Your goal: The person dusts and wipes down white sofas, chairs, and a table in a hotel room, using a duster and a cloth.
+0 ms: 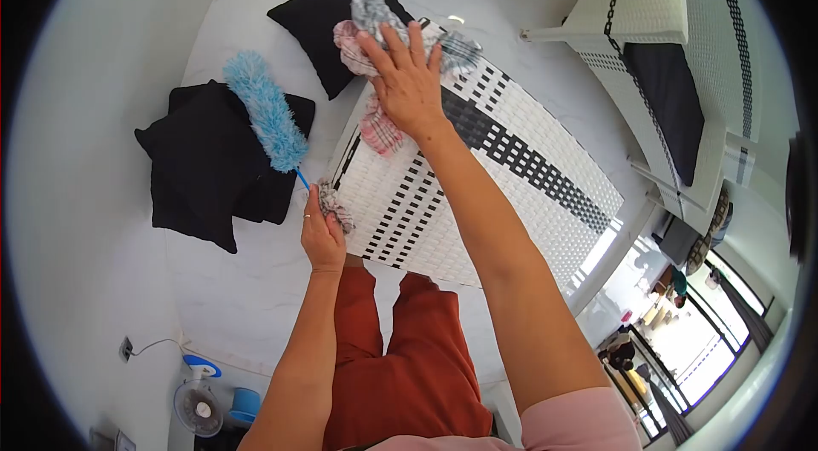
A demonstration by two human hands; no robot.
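My left hand (323, 234) is closed around the thin blue handle of a fluffy light-blue duster (266, 114), whose head points away over black cushions. A bunched grey checked cloth (334, 206) lies against the fingers of this hand, at the edge of a white woven bench top (550, 212) with black patterning. Toward the far end of the bench, my right hand (407, 85) presses down with spread fingers on a crumpled pink-and-grey plaid cloth (381, 129). Its folds stick out around the palm and fingertips, partly hidden under the hand.
Black cushions (200, 170) are piled on the pale tiled floor at left; another black cushion (315, 21) lies beyond the bench. White woven chairs (648, 4) stand at right. A fan (201, 408) and a blue bucket (245, 403) are at lower left. People show in the background at lower right.
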